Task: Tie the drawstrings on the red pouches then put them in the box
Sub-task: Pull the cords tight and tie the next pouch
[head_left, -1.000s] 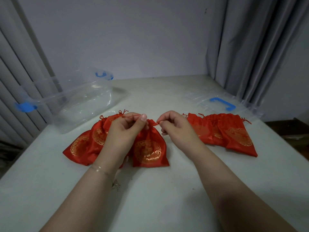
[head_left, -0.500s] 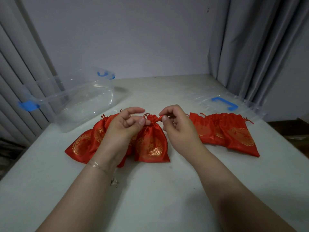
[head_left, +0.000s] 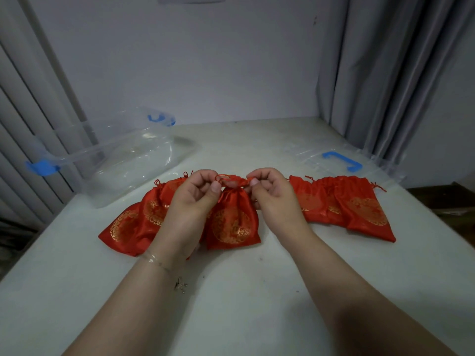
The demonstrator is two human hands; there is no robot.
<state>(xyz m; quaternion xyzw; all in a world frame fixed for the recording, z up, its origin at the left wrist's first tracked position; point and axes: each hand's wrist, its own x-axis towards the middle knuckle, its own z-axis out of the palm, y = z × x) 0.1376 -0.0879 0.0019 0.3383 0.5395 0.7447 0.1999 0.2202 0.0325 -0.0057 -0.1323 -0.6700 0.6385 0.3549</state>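
Note:
A red pouch with a gold round pattern (head_left: pixel 231 222) lies in the middle of the white table (head_left: pixel 231 291), its neck gathered tight. My left hand (head_left: pixel 190 201) pinches the red drawstring at the left of the neck, and my right hand (head_left: pixel 272 196) pinches the drawstring at the right. More red pouches lie in a pile at the left (head_left: pixel 133 224), partly under my left hand, and in another pile at the right (head_left: pixel 354 206). The clear plastic box with blue latches (head_left: pixel 115 160) stands open at the back left.
The clear box lid with a blue handle (head_left: pixel 344 160) lies flat at the back right, behind the right pile. Grey curtains (head_left: pixel 385 73) hang at both sides and a wall closes the far edge. A thin bracelet hangs on my left wrist.
The pouch's neck has been drawn tighter. Both hands have shifted slightly away from me and now hold the drawstring ends at either side of the gathered neck.

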